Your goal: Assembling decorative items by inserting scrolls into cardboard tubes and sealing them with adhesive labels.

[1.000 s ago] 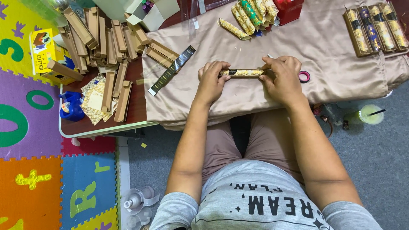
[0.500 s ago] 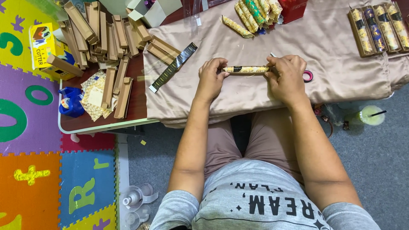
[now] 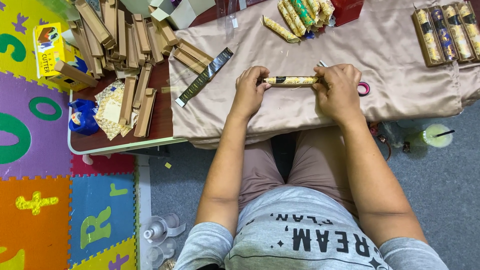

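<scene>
Now both hands — left hand point(image 3: 248, 93), right hand point(image 3: 339, 92) — grip wrapped stick point(image 3: 290, 80) (level).

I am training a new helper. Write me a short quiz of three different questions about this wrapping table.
1. True or false: both hands hold one patterned roll.
2. Which lies nearest the right hand? A) blue bag B) pink tape ring C) green drink cup
3. Fill in: the roll lies over the beige ____.

Key
1. True: the left hand grips one end and the right hand the other.
2. B: the pink tape ring peeks out beside that hand.
3. Cloth.
</scene>
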